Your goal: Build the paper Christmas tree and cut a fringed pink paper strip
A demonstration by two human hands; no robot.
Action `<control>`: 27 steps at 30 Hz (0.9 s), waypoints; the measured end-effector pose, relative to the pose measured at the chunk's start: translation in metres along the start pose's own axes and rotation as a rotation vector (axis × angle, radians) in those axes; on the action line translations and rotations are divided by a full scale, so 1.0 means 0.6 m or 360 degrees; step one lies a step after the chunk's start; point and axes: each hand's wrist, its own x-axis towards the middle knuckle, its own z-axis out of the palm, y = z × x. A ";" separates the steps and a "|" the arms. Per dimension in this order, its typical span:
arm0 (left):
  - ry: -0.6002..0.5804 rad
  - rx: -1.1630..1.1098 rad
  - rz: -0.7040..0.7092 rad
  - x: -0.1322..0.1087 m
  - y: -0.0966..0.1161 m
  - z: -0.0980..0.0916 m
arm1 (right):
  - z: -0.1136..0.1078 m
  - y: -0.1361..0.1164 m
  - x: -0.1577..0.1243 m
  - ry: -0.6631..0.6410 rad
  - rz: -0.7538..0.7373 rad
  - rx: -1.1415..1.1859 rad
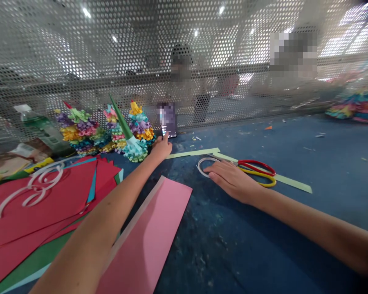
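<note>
On the scuffed blue worktop (294, 163), the left hand (161, 149) reached toward twelve o'clock, its extended forefinger touching a black smartphone (168, 120). The right hand (230, 177), fingers flat and ungripping, rested on a white paper ring (204, 166) near red-and-yellow scissors (254, 173) at one o'clock. A perforated metal screen (110, 41) ran behind.
</note>
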 end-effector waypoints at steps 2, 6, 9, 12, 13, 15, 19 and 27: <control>-0.0004 -0.0005 0.0015 0.000 -0.001 0.001 | 0.000 0.001 0.001 -0.0006 0.0001 0.0006; 0.0000 -0.0012 0.0032 0.000 -0.001 0.001 | -0.001 0.000 0.002 -0.0022 0.0018 0.0024; -0.0002 -0.0002 0.0046 -0.001 -0.002 0.000 | -0.001 0.000 0.002 -0.0028 0.0028 0.0037; -0.0012 0.0034 0.0039 -0.002 -0.001 0.000 | -0.001 -0.001 0.003 -0.0019 0.0041 0.0042; -0.0014 0.0047 0.0033 -0.002 -0.001 0.000 | -0.001 -0.002 0.003 -0.0018 0.0047 0.0043; -0.0011 0.0069 0.0025 -0.002 0.000 -0.001 | -0.001 -0.003 0.004 -0.0028 0.0058 0.0044; 0.0014 0.0093 0.0022 -0.001 0.000 0.000 | -0.002 -0.004 0.005 -0.0071 0.0073 0.0039; 0.0018 0.0113 0.0006 0.002 -0.003 0.008 | 0.000 -0.001 0.005 -0.0025 0.0020 0.0003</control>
